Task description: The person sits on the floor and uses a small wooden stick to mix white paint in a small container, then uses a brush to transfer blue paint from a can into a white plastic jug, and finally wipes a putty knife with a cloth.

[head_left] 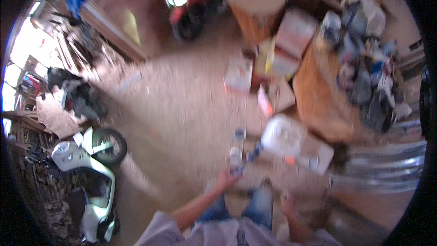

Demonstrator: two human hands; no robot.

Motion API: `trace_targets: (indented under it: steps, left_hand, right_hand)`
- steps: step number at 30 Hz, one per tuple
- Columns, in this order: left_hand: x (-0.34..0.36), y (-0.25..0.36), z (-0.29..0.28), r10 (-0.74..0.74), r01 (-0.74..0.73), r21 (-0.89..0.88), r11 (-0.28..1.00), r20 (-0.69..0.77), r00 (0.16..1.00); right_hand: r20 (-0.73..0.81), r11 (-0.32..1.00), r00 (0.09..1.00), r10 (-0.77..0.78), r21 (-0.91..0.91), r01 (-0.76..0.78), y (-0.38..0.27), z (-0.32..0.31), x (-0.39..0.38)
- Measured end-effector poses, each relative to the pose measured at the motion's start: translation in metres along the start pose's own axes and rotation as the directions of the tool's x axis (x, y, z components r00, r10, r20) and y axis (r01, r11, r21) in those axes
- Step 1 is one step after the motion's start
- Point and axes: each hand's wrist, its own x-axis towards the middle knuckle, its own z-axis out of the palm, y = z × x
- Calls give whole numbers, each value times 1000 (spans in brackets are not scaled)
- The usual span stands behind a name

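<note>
Nearest, bottom edge: pale shirt (214, 234), blue jeans (258, 207) below it. Left hand (226, 180), lower centre of frame, reaches up and inward, its fingers at a small dark bluish object (236, 170); motion blur, cannot tell whether they pinch it or only touch it. Right hand (287, 204), lower right of centre, is well apart from that object; fingers smeared, cannot tell whether curled or spread. Just above the left hand: a pale round container (236, 155), a blue item (255, 151) slanting beside it, and a small dark round item (240, 133) on the brown floor (182, 109). Right of these, a white plastic-looking bundle (283, 134) and an orange piece (290, 160). Lower left: white scooter (107, 187). Farther, upper right of centre: cardboard boxes (296, 32); beyond them, right, a heap of bags (364, 64). Farthest, top centre: red motorcycle (189, 7), blurred.
</note>
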Motion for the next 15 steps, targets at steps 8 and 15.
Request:
trace_targets:
  steps: [8, 15]
  left_hand:
    - [-1, 38, -34, 99, -98, 36, 995, -32, 995]
    - [-9, 65, -50, -18, 14, -190, 982, -18, 1000]
  right_hand:
    - [-10, 978, 991, 136, 158, -133, -39, 12, -15]
    - [-4, 979, 990, 144, 148, -142, -78, -19, 12]
